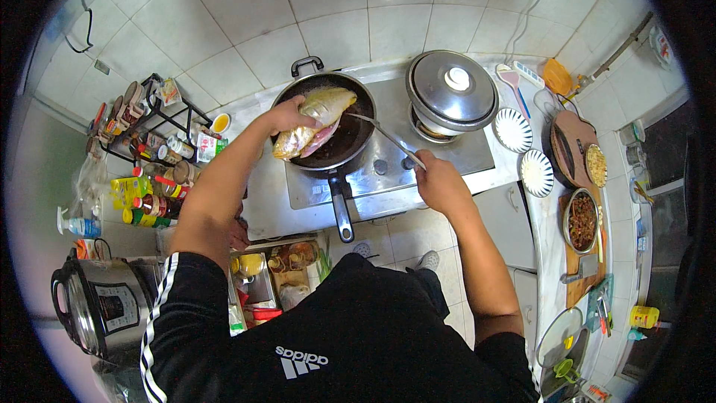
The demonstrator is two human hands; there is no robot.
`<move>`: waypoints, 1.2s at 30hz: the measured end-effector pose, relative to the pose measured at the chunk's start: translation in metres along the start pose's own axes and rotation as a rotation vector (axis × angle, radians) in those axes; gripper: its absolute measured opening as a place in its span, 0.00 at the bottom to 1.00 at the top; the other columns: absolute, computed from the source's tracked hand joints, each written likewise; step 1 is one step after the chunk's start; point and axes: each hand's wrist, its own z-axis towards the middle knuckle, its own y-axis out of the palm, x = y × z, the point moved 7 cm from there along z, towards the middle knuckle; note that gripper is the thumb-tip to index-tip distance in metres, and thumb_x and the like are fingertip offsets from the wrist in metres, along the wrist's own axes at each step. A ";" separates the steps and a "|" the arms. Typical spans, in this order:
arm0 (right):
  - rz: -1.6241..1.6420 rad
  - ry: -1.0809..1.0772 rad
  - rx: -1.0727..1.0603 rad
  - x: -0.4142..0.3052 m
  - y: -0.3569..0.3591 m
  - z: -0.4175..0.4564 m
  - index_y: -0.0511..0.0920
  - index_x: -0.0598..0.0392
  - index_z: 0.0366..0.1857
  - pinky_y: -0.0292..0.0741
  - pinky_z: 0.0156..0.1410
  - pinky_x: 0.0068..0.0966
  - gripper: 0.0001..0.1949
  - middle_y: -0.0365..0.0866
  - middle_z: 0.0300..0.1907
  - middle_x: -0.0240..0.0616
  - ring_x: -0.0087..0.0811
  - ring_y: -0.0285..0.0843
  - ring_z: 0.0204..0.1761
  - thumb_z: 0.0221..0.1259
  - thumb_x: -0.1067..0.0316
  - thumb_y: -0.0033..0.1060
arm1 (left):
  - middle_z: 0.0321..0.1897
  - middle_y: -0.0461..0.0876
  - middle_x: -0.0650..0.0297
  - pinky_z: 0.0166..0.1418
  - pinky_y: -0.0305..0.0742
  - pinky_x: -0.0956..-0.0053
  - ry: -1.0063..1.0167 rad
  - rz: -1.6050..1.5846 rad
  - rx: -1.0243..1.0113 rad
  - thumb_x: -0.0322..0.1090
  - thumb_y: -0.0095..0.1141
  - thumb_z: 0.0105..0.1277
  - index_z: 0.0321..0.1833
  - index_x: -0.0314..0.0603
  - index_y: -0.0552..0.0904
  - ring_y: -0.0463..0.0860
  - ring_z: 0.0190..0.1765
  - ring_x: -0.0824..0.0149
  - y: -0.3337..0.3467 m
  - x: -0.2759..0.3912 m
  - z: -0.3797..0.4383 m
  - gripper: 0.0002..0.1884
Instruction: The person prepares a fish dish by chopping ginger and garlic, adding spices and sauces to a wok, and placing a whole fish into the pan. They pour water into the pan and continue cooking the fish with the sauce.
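A whole yellowish fish (330, 105) lies slanted over the black frying pan (335, 152), its head towards the pan's near left rim. My left hand (292, 116) grips the fish around the middle, with the thumb on its near side. A pink cut shows along its belly. My right hand (442, 180) holds the metal handle of a cooking utensil (394, 140), whose far end reaches into the pan close to the fish. The exact kind of utensil cannot be told. The pan sits on the left part of the steel gas stove (380, 193), its long handle pointing towards me.
A lidded pot (447, 81) stands on the right burner. Striped plates (513, 130), a bowl of chopped food (580, 221) and a cleaver (582, 268) line the right counter. Left are a rack (168, 115), sauce bottles (154, 205) and an electric pressure cooker (106, 308). An open drawer (263, 291) lies below.
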 end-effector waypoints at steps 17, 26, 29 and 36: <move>-0.182 -0.020 -0.071 -0.032 0.006 0.004 0.75 0.62 0.46 0.78 0.47 0.48 0.13 0.83 0.37 0.59 0.56 0.83 0.41 0.59 0.74 0.47 | 0.55 0.79 0.44 0.63 0.72 0.65 0.078 0.365 -0.033 0.47 0.75 0.40 0.63 0.32 0.69 0.79 0.57 0.50 0.010 -0.028 0.008 0.46; -0.274 -0.012 -0.095 -0.041 0.016 0.013 0.75 0.64 0.46 0.80 0.46 0.45 0.13 0.83 0.37 0.59 0.54 0.84 0.40 0.57 0.75 0.48 | 0.55 0.79 0.44 0.64 0.72 0.64 0.017 0.515 -0.103 0.45 0.74 0.39 0.62 0.33 0.70 0.78 0.59 0.50 0.009 -0.026 0.017 0.44; -0.243 -0.015 -0.082 -0.048 0.016 0.015 0.76 0.64 0.45 0.80 0.46 0.45 0.12 0.83 0.37 0.59 0.55 0.84 0.40 0.57 0.74 0.49 | 0.53 0.80 0.45 0.61 0.74 0.63 0.005 0.520 -0.103 0.44 0.74 0.38 0.61 0.35 0.71 0.80 0.58 0.50 0.004 -0.045 0.021 0.43; -0.244 -0.003 -0.090 -0.043 0.023 0.020 0.75 0.60 0.46 0.78 0.46 0.49 0.11 0.82 0.35 0.58 0.57 0.82 0.40 0.66 0.67 0.49 | 0.49 0.82 0.45 0.57 0.77 0.60 -0.022 0.610 -0.083 0.43 0.75 0.37 0.60 0.36 0.72 0.82 0.54 0.49 0.001 -0.047 0.028 0.43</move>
